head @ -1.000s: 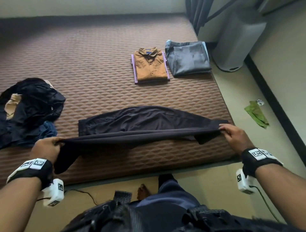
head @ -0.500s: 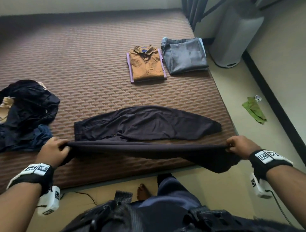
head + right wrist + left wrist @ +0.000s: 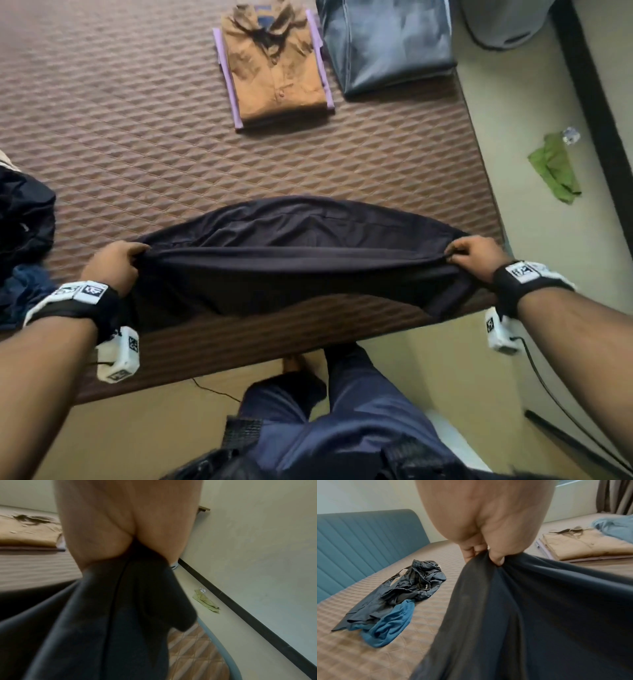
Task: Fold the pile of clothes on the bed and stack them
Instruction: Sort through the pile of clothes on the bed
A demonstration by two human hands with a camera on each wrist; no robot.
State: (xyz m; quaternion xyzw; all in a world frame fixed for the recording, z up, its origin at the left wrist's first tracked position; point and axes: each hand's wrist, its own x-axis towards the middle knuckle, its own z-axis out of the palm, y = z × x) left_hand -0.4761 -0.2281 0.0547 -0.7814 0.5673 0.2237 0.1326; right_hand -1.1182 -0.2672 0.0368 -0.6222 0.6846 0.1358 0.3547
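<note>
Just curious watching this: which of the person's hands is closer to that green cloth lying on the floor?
The right hand: it grips the dark trousers at the bed's corner, beside the green cloth. The left hand holds the opposite end.

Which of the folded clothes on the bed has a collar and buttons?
The brown shirt, lying on a purple folded piece. The grey folded garment to its right shows no collar or buttons.

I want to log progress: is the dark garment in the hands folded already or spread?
Spread: the dark garment hangs stretched between the left hand and right hand, each gripping one end, above the bed.
</note>
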